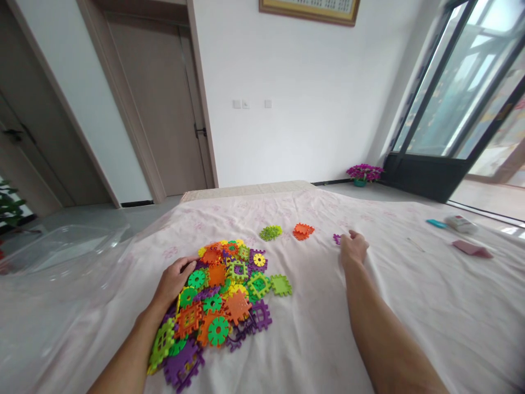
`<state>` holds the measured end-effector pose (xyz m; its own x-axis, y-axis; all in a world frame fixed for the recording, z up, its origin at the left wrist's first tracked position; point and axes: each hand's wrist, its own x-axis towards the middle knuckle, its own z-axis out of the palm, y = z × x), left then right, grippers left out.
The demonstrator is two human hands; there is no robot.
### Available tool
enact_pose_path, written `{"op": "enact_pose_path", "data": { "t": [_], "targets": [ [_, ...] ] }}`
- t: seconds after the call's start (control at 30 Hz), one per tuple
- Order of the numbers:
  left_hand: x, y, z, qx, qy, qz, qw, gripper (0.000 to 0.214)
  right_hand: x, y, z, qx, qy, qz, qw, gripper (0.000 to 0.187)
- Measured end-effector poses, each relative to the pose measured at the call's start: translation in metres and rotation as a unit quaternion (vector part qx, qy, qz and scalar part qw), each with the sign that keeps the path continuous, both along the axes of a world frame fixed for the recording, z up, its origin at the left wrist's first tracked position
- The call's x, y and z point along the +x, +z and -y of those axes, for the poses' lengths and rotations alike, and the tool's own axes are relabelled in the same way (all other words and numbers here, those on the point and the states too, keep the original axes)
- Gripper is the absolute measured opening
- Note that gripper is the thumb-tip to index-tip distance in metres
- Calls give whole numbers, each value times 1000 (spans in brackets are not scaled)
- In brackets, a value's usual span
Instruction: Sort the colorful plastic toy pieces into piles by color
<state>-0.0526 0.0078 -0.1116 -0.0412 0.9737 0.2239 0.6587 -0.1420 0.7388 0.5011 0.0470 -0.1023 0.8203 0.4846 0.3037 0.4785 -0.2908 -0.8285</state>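
Note:
A heap of coloured plastic interlocking tiles, orange, green, purple and yellow, lies on a pale pink bedsheet. My left hand rests against the heap's left side, its fingers curled over the tiles. My right hand reaches farther out, fingers closed at a purple tile on the sheet. Left of it sit a small orange stack and a small green stack, each apart from the heap.
A clear plastic sheet or bag lies at the left edge of the bed. Small items, a teal one and a dark red card, lie at the right. Doors stand behind, glass doors to the right, a flower pot by the wall.

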Motion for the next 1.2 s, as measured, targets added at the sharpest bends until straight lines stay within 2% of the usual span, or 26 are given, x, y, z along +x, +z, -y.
{"op": "enact_pose_path", "data": {
  "t": [0.07,0.1,0.17,0.27,0.33,0.4,0.47,0.53,0.63,0.77,0.9,1.0,1.07,1.2],
  "targets": [
    [0,0,0,-4,-2,1,1000,45,-10,3,-2,1,-22,11,1000,47],
    [0,0,0,-4,-2,2,1000,45,-18,5,-4,14,7,15,1000,44],
    [0,0,0,0,-2,4,1000,45,-40,7,-9,40,138,22,989,39],
    [0,0,0,3,-5,6,1000,44,-81,10,-13,35,357,-3,933,38],
    [0,-1,0,1,-6,6,1000,44,-110,11,-11,3,465,-6,885,39],
    [-1,-2,0,0,-5,6,1000,44,-135,10,-8,-36,546,25,837,40],
    [-1,-2,-1,1,-5,6,1000,45,-156,9,-3,-58,584,67,807,47],
    [-1,-2,-1,4,-5,6,1000,44,-171,7,2,-63,601,115,788,51],
    [-2,-3,-2,7,-8,7,1000,44,-186,5,7,-59,606,185,772,40],
    [-3,-5,-4,11,-8,2,1000,44,-196,3,10,-59,584,245,771,39],
    [-3,-5,-4,9,-5,2,1000,45,-197,-1,6,-55,580,186,791,42],
    [-2,-4,-3,3,-4,3,1000,46,-194,-3,3,-41,597,83,797,34],
    [-1,-2,-2,1,-3,6,1000,46,-190,-3,0,-18,584,49,810,29],
    [1,1,0,2,-4,4,1000,45,-168,1,-7,27,474,47,879,28]
  ]
}}
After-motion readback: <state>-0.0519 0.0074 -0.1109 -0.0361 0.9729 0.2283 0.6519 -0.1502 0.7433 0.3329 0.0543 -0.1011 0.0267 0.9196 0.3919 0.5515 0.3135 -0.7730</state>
